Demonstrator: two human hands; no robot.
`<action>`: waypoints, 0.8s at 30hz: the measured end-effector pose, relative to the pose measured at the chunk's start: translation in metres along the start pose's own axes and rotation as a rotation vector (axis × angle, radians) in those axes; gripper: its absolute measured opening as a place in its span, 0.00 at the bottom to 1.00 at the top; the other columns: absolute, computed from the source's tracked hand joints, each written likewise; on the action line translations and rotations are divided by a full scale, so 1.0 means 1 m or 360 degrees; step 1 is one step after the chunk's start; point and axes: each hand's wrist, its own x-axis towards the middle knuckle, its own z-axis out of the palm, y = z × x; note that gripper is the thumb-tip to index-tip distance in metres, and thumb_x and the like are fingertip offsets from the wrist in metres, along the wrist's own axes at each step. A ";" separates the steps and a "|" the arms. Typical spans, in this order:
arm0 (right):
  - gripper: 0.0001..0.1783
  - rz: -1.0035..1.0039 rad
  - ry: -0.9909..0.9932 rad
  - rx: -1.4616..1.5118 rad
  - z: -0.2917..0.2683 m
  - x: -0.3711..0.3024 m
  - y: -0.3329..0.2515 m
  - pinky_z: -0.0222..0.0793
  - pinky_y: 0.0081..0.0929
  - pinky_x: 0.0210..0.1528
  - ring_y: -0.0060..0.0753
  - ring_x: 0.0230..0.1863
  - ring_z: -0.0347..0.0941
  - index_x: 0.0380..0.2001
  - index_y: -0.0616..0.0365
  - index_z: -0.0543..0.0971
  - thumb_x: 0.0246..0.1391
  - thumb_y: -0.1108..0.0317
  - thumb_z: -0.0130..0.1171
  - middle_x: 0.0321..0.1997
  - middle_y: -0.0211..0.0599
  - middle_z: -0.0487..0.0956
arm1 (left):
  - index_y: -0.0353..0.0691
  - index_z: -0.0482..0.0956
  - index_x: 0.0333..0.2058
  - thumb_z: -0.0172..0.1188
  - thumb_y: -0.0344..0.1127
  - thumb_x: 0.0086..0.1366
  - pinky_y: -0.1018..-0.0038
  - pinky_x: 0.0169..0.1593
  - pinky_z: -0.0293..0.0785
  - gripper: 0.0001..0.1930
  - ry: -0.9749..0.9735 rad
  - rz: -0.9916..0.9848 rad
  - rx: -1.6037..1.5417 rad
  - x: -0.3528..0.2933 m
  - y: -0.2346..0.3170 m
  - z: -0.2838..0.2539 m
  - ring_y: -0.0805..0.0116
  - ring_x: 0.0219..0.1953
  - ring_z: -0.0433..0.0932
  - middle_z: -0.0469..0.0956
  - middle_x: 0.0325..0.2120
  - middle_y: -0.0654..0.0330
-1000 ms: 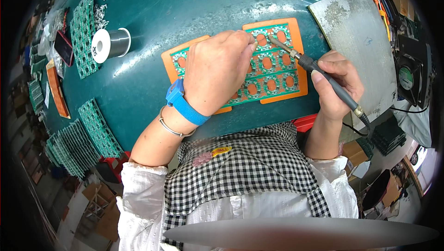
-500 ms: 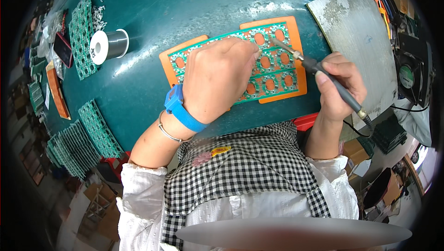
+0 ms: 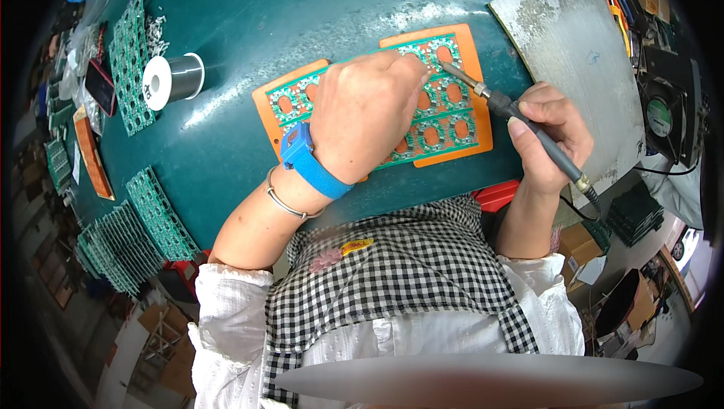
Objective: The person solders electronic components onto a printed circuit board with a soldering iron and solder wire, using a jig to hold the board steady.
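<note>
A green circuit board panel (image 3: 442,113) with rows of ring-shaped sections lies in an orange tray (image 3: 480,77) on the table before me. My right hand (image 3: 556,141) grips a soldering iron (image 3: 499,102) by its dark handle, with the tip at the panel's far right part. Over the middle of the panel, my left hand (image 3: 369,111) is closed in a pinch near that tip. What its fingers hold, if anything, is hidden. The back of this hand covers much of the panel.
To the left stand a solder wire spool (image 3: 185,77), a green board panel (image 3: 130,70), a phone (image 3: 99,86) and a row of upright boards (image 3: 121,247). A worn grey sheet (image 3: 581,62) lies at the right, beside a black fan (image 3: 664,119).
My left hand has moved slightly right across the panel. The iron's tip has shifted a little toward the far right ring section. The whole view has moved slightly.
</note>
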 end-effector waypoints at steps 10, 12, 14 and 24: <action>0.09 -0.0082 0.0257 0.0158 -0.007 -0.004 -0.002 0.63 0.24 0.31 0.30 0.26 0.70 0.30 0.68 0.77 0.41 0.84 0.61 0.25 0.41 0.76 | 0.36 0.85 0.34 0.67 0.23 0.59 0.80 0.25 0.71 0.05 0.0255 0.0039 -0.0152 -0.003 0.010 -0.040 0.74 0.21 0.77 0.82 0.23 0.59; 0.10 -0.0078 0.0278 0.0162 -0.015 -0.003 0.001 0.63 0.24 0.31 0.29 0.26 0.69 0.31 0.69 0.76 0.42 0.84 0.60 0.25 0.41 0.75 | 0.34 0.84 0.35 0.67 0.22 0.59 0.81 0.24 0.69 0.05 0.0343 0.0104 -0.0182 0.005 0.011 -0.052 0.77 0.21 0.76 0.82 0.23 0.59; 0.10 -0.0070 0.0313 0.0157 -0.016 -0.001 0.001 0.60 0.23 0.30 0.28 0.26 0.67 0.32 0.69 0.76 0.42 0.85 0.59 0.25 0.41 0.75 | 0.32 0.84 0.35 0.68 0.21 0.59 0.82 0.24 0.68 0.05 0.0435 0.0172 -0.0214 0.014 0.012 -0.063 0.79 0.22 0.75 0.82 0.23 0.59; 0.09 0.0027 0.0168 0.0053 -0.010 0.001 -0.004 0.64 0.23 0.32 0.29 0.28 0.70 0.29 0.68 0.76 0.41 0.85 0.61 0.26 0.41 0.76 | 0.35 0.81 0.28 0.69 0.24 0.56 0.80 0.25 0.73 0.04 0.0329 0.0288 -0.0106 0.040 0.007 -0.046 0.76 0.20 0.77 0.80 0.21 0.59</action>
